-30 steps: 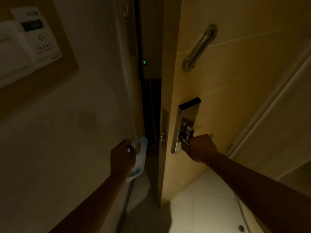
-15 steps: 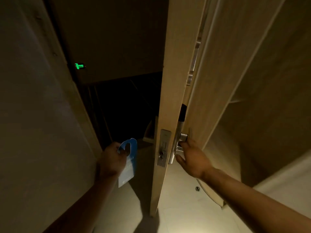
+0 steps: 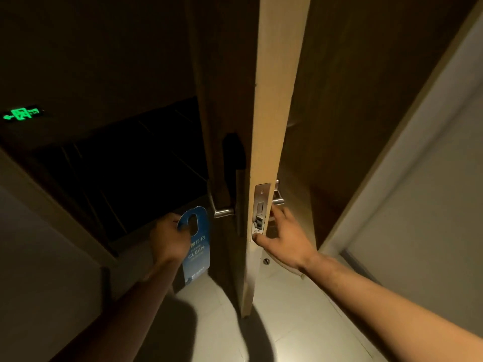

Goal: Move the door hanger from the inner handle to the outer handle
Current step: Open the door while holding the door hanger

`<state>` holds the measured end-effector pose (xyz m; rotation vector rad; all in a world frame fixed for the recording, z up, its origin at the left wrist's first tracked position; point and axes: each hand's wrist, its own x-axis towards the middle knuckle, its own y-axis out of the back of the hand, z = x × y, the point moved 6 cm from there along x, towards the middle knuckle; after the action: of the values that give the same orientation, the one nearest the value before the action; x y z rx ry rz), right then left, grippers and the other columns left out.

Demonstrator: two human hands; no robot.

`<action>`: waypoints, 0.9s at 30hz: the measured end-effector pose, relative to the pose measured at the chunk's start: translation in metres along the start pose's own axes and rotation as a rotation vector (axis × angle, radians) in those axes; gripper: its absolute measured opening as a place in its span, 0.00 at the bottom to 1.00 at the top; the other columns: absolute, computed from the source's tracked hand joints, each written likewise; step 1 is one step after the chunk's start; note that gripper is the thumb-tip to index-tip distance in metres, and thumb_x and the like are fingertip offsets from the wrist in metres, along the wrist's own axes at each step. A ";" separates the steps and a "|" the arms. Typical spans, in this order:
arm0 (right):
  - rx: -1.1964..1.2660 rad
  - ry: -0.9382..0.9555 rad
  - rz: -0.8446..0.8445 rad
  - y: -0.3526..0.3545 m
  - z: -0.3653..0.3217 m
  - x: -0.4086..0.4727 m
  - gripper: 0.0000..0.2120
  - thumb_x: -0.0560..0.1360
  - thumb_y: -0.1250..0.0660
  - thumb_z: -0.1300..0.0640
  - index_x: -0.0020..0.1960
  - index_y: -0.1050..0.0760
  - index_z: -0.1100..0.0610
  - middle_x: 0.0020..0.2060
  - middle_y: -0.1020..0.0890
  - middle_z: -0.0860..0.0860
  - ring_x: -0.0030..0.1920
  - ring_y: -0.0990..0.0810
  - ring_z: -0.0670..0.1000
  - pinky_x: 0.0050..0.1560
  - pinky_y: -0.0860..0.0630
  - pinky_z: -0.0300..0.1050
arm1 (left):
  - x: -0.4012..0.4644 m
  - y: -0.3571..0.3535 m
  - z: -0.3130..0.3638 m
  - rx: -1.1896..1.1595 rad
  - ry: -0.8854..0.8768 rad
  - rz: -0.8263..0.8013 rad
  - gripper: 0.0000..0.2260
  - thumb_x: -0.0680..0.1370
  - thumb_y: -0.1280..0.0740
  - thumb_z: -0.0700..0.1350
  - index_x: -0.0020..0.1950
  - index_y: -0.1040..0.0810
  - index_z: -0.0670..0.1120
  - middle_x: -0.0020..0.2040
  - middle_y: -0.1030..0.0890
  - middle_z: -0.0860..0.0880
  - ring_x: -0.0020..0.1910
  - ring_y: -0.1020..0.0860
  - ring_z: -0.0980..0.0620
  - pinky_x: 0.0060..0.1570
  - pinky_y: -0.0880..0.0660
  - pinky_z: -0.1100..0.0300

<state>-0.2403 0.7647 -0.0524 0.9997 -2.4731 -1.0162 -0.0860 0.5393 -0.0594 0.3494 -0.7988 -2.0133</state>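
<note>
The wooden door [image 3: 271,100] stands open, seen edge-on, with its steel latch plate [image 3: 260,210] facing me. My left hand [image 3: 168,240] grips the blue door hanger [image 3: 197,246] by its hooked top; the card reads CLEAN and hangs upright just left of and below the outer handle [image 3: 222,212], a steel lever on the door's dark outer face. My right hand [image 3: 285,236] rests against the door's edge below the inner handle [image 3: 277,198], thumb on the edge, fingers spread toward the inner side, not wrapped around the lever.
A dark corridor lies beyond the doorway, with a green exit sign [image 3: 22,113] glowing at the left. The door frame [image 3: 52,205] runs along the left. A pale wall panel [image 3: 418,205] stands at the right. Light floor tiles [image 3: 300,322] lie below.
The door has swung further open, so its outer face and outer handle now show. My left hand carried the hanger closer to the outer handle. My right hand slid off the inner handle onto the door's edge.
</note>
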 end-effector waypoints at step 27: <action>-0.035 -0.254 0.335 0.138 0.119 0.012 0.23 0.75 0.30 0.48 0.64 0.34 0.56 0.47 0.22 0.48 0.45 0.20 0.49 0.46 0.19 0.46 | 0.012 -0.145 0.106 -0.053 -0.100 -0.056 0.05 0.74 0.30 0.38 0.48 0.23 0.44 0.42 0.19 0.49 0.29 0.28 0.64 0.22 0.36 0.75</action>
<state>-0.3758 0.8869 -0.0400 0.4427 -2.6896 -1.1243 -0.2430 0.6254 -0.0747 0.2442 -0.8037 -2.1142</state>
